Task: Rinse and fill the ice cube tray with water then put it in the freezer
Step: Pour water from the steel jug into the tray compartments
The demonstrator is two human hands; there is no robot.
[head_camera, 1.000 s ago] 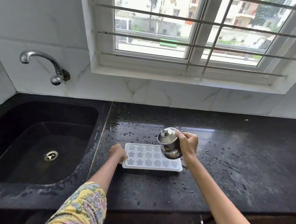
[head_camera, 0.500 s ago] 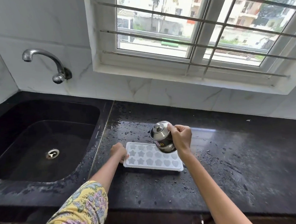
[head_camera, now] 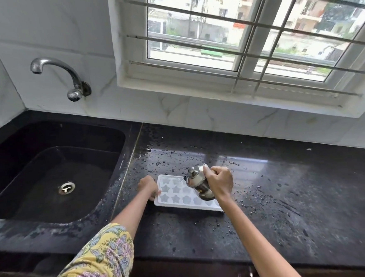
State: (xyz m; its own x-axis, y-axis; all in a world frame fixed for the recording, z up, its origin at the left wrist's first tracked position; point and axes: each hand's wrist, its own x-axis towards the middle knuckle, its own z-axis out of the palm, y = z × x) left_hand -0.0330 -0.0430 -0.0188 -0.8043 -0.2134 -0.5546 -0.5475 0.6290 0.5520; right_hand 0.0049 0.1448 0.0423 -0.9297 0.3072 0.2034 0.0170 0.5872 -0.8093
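1. From the head view, your tray [head_camera: 182, 194] is white plastic, a flat rectangle moulded with star-shaped cells, lying on the glossy black stone tabletop [head_camera: 289, 195], which is speckled with water drops.
2. Your right hand [head_camera: 220, 182] has its grip closed around a small shiny steel jug [head_camera: 199, 184], round-bodied with a knobbed lid, tilted left with its spout over the tray's far cells.
3. Your left hand [head_camera: 148, 187] grips the tray's left short edge, fingers curled on the rim; the tray stretches rightward from that grip and passes under the jug.
4. One tray, one jug, two hands; three rows of cells show, but the jug hides part of them, so you cannot count them all.
5. Left of the tabletop sits one dark matte sink [head_camera: 57, 179] with a metal drain, and one curved chrome tap [head_camera: 65, 76] juts from the white marbled wall tiles.
6. One barred window [head_camera: 245, 36] stands above the tabletop.
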